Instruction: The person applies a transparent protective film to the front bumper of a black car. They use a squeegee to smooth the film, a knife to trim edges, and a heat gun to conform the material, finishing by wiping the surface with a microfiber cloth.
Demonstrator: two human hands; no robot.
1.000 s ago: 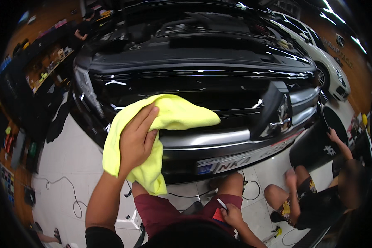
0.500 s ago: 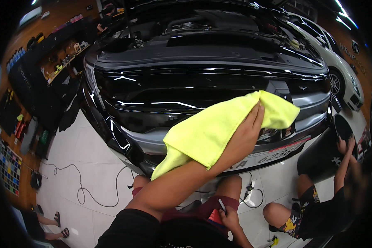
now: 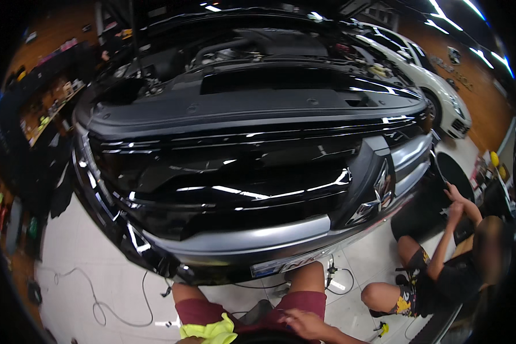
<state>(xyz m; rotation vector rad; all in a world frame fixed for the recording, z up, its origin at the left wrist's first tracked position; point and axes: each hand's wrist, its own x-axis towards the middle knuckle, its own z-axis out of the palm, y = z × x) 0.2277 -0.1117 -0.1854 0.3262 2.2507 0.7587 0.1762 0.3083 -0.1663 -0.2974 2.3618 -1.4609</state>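
A bright yellow-green microfiber cloth [image 3: 212, 331] lies bunched over my left thigh at the lower edge. Beside its bottom edge a small part of my left hand [image 3: 190, 340] shows; its fingers are hidden. Above my right thigh, my right hand [image 3: 307, 324] is closed, blurred, with a thin dark bit at its fingertips that I cannot make out. In front of my knees stands the front of a black car [image 3: 241, 189], its hood raised. A silver trim strip [image 3: 246, 238] crosses its bumper, and a shiny emblem [image 3: 375, 200] sits right of centre. Neither hand touches the car.
At the right a co-worker in black [image 3: 464, 286] crouches, hands at the bumper's corner beside a large black bin [image 3: 427, 200]. A white car [image 3: 441, 92] stands behind. Black cables [image 3: 100, 307] lie on the pale tiled floor. A workbench [image 3: 54, 117] lines the left wall.
My left hand has drawn back from the grille to my lap with the cloth, uncovering the emblem. My view has shifted, and my right hand has moved slightly left.
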